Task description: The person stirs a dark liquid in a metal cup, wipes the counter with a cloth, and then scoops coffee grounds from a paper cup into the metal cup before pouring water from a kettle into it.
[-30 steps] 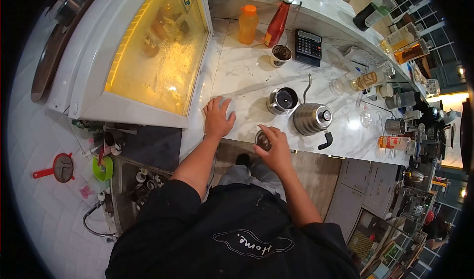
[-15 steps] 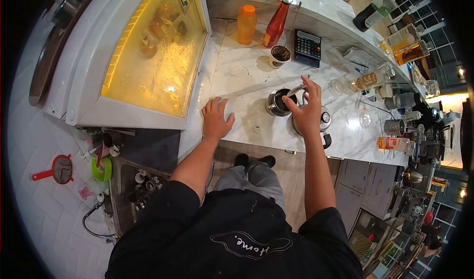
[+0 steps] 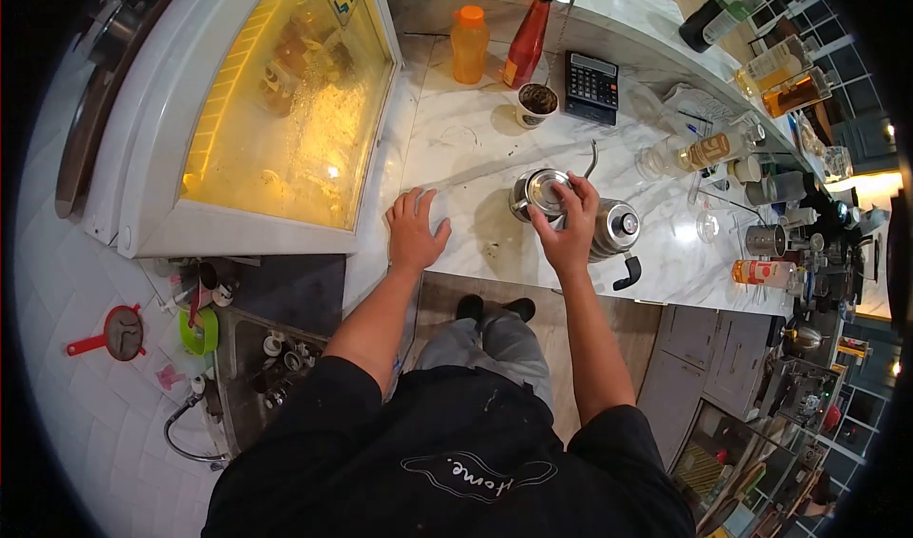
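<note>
My right hand [image 3: 568, 229] has its thumb and fingers on a round metal lid [image 3: 546, 191]. The lid lies flat over the top of a small shiny steel pot [image 3: 518, 205] and hides what is inside. Close beside it stands a steel gooseneck kettle [image 3: 613, 229], its thin spout [image 3: 592, 160] pointing away and its black handle toward me. My left hand [image 3: 415, 232] rests on the marble counter, fingers spread, holding nothing.
Beyond the pot stand a paper cup of dark grounds [image 3: 537, 105], an orange bottle [image 3: 470, 48], a red bottle [image 3: 529, 39] and a calculator [image 3: 591, 86]. A glass-fronted display case [image 3: 285, 110] borders the left side. Bottles and jars [image 3: 704, 153] crowd the right.
My right hand has brought the lid down and left onto the steel pot, from a tilted hold that left the dark inside showing. My left hand stays on the counter.
</note>
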Tool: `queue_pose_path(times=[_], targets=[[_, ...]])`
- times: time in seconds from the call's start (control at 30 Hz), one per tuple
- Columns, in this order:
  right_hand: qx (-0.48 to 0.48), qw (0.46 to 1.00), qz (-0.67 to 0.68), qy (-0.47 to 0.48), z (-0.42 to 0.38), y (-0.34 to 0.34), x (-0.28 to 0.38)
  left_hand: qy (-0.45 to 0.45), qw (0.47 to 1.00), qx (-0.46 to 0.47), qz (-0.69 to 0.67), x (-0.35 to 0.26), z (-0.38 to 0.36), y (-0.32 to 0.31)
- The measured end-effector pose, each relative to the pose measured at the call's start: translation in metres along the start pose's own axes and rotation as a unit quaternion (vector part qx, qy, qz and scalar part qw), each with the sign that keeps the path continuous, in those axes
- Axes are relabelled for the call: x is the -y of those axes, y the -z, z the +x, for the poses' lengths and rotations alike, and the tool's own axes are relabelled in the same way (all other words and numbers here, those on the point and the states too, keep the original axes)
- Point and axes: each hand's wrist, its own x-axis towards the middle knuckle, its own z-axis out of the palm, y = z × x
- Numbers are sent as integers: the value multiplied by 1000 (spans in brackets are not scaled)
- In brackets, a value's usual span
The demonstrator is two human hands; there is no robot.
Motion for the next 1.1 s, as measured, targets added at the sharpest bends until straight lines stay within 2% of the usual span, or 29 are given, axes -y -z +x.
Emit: queue_pose_path(times=[0.37,0.77,0.87,0.97,1.1], targets=[[54,998,8,-38,10,-1,7,3,1000,11,2,-1,1,1],[42,996,7,-75,-1,2,6,-1,1000,3,-3,0,1,2],[17,998,-29,-55,-5,11,24,-9,1000,-4,-3,2,0,1],[26,986,-160,-40,-23,30,45,-10,1000,-16,0,1,1,1],[27,988,-117,-93,-54,70,54,-9,1000,-16,-3,-1,2,2]])
